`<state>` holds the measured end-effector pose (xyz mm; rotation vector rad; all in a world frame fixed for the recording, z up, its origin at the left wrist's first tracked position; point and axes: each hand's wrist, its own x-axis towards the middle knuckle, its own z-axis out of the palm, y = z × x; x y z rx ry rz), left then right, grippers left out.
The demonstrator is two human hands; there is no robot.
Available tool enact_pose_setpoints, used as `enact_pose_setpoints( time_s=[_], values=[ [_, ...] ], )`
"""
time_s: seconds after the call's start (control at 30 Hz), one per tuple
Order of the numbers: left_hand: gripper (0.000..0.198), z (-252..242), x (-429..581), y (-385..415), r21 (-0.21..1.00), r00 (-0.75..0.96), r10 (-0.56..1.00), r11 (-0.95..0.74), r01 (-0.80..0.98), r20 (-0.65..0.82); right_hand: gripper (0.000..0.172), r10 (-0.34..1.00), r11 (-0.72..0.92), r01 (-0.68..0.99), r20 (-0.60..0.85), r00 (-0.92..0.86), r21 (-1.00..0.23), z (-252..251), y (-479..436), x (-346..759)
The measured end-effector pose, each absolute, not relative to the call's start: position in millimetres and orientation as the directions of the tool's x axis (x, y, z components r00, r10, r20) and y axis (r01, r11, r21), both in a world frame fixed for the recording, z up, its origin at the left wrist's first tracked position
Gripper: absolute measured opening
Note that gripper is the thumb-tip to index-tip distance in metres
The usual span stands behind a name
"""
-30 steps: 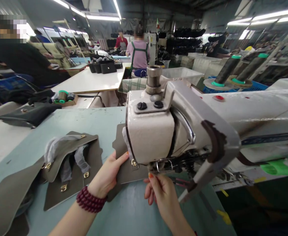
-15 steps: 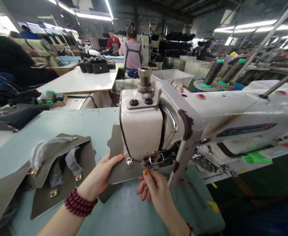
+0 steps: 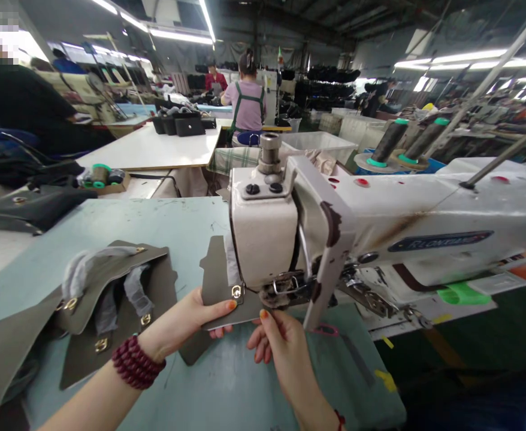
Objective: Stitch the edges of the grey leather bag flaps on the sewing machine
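A grey-brown bag panel (image 3: 212,266) lies partly beneath the head of a white sewing machine (image 3: 264,230). On the panel sit a gold buckle (image 3: 236,292) and a wrapped pale strap (image 3: 231,260). My left hand (image 3: 193,320) grips the panel's near left side, thumb on top close to the buckle and fingertips underneath. At the near edge, right by the presser foot area, my right hand (image 3: 285,347) pinches the panel between its thumb and curled fingers. The machine head hides the needle and the panel's right part.
More grey-brown panels (image 3: 162,287) with wrapped straps and gold buckles lie at left on the pale green table (image 3: 123,218). Pink-handled scissors (image 3: 326,330) rest right of my right hand. Thread cones (image 3: 389,142) stand behind the machine. Co-workers sit at tables beyond.
My left thumb has shifted down and right, closer to the buckle, and its fingertips now show under the panel. The right hand stays at the near edge. The view has turned slightly.
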<state>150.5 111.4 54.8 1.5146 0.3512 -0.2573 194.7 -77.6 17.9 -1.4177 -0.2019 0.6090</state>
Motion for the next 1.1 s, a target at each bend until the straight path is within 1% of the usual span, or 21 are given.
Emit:
enact_pose_setpoints(
  time_s=[0.13,0.23,0.33,0.5,0.63,0.73,0.9,1.0,1.1],
  values=[
    [0.032,55,151,113,0.926,0.925,0.055,-0.022,0.376,-0.375,0.050,0.482,0.021,-0.270,-0.227,0.846,-0.963,18,-74,194],
    [0.032,57,152,112,0.917,0.913,0.117,-0.044,0.398,-0.390,0.054,0.461,0.015,-0.260,-0.224,0.859,-0.965,16,-71,193],
    [0.034,59,153,111,0.904,0.896,0.188,-0.070,0.422,-0.403,0.055,0.424,0.015,-0.289,-0.255,0.869,-0.957,15,-68,191],
    [0.035,68,153,108,0.891,0.882,0.212,-0.087,0.446,-0.421,0.054,0.367,0.017,-0.339,-0.310,0.877,-0.941,17,-58,186],
    [0.034,71,155,110,0.900,0.899,0.234,-0.152,0.409,-0.369,0.053,0.352,0.026,-0.368,-0.336,0.873,-0.929,20,-47,183],
    [0.034,67,154,112,0.906,0.906,0.236,-0.159,0.392,-0.351,0.054,0.339,0.029,-0.368,-0.337,0.878,-0.930,21,-42,183],
    [0.032,61,150,109,0.912,0.893,0.312,-0.148,0.382,-0.324,0.050,0.335,0.029,-0.361,-0.331,0.882,-0.932,23,-42,184],
    [0.035,58,144,102,0.921,0.895,0.360,-0.181,0.345,-0.264,0.052,0.347,0.028,-0.351,-0.321,0.881,-0.936,22,-43,184],
    [0.039,52,137,92,0.917,0.872,0.431,-0.202,0.343,-0.231,0.054,0.366,0.031,-0.342,-0.308,0.878,-0.939,20,-46,185]
  ],
)
